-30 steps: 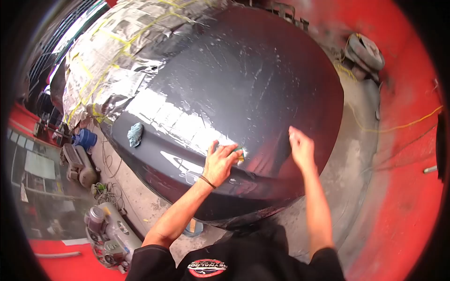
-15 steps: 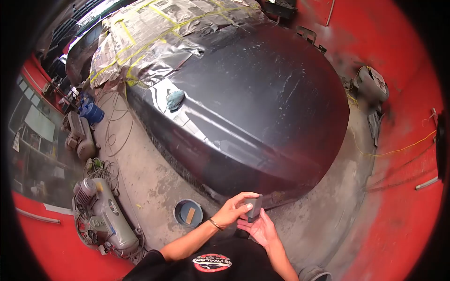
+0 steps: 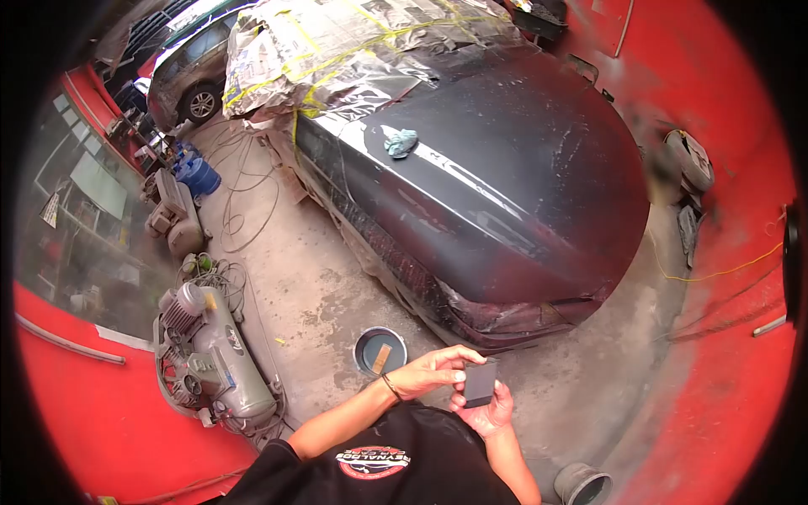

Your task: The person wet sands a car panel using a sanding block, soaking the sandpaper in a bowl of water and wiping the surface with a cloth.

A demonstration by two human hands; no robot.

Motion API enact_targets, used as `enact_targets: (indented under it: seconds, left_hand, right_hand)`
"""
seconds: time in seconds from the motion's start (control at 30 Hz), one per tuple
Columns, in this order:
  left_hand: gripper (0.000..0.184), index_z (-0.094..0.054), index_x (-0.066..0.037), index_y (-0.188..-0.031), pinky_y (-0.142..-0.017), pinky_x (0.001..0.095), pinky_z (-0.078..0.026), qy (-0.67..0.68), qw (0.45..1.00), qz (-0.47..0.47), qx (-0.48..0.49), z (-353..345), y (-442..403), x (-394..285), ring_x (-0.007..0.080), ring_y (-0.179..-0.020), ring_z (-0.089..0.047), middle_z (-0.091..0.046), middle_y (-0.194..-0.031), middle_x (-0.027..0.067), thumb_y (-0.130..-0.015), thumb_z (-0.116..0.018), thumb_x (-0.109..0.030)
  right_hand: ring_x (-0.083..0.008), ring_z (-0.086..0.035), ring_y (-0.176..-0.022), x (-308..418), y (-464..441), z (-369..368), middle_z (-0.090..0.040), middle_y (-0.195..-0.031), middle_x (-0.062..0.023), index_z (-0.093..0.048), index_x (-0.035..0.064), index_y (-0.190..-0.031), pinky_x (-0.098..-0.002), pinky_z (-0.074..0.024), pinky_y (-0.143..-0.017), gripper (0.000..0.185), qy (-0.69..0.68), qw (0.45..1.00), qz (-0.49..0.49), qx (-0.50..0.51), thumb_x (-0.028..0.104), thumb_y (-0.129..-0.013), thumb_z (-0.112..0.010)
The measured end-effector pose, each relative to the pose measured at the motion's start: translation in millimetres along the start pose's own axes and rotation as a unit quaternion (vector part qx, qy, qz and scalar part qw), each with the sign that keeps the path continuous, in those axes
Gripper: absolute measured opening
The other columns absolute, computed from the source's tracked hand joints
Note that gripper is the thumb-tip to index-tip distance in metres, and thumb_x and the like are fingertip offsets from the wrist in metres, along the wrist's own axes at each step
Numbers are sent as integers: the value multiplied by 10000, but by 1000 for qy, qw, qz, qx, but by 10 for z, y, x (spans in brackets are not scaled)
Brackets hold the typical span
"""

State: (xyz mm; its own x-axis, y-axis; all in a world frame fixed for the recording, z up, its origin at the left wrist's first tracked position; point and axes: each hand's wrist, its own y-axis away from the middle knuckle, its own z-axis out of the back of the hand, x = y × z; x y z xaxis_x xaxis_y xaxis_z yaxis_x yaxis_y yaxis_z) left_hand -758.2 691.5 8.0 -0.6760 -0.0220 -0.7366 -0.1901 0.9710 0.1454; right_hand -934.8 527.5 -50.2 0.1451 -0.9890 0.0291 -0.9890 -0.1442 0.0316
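A small dark grey rectangle of sandpaper (image 3: 481,385) is held between my two hands, in front of my chest; whether a block sits inside it I cannot tell. My left hand (image 3: 431,374) grips its left side, thumb low and fingers across the top edge. From behind and below, my right hand (image 3: 491,412) curls its fingers round the lower right part. Beyond them stands a car with a dull black hood (image 3: 513,168). A crumpled bluish-green cloth (image 3: 401,142) lies on the hood's left side.
A round basin (image 3: 364,343) with liquid and a tan block (image 3: 382,358) stands on the floor left of my hands. Masking paper (image 3: 286,59) covers the windshield area. An air compressor (image 3: 220,362), hoses (image 3: 244,198), blue jugs (image 3: 198,175) and a metal bucket (image 3: 581,485) surround the car.
My view has shifted, so the car sits farther right and its front bumper shows more. The sandpaper has turned its broad face towards me, and both hands still hold it.
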Motion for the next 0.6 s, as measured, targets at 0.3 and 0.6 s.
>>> enact_targets:
  seconds: [0.3,0.6]
  left_hand:
    - [529,-616,-52,-1618,-1223,379,-487,-118,926,8,-359,1450,2216,-121,214,-1467,-652,-717,-1562,110,-1152,-703,-288]
    - [305,-767,-72,-1387,-929,309,-568,-190,753,1,-630,3779,5633,-238,162,-1126,-785,-844,-1215,49,-1136,-697,-231]
  right_hand:
    - [-429,-715,-1290,-814,-727,253,-646,-1526,-246,-553,33,-1576,-605,-611,-1136,549,115,968,63,-214,332,-1141,-703]
    - [-390,-731,-1154,-2071,-2000,1196,-656,-1410,-149,-526,156,-1519,-529,-649,-1050,404,124,906,181,-362,221,-1154,-686]
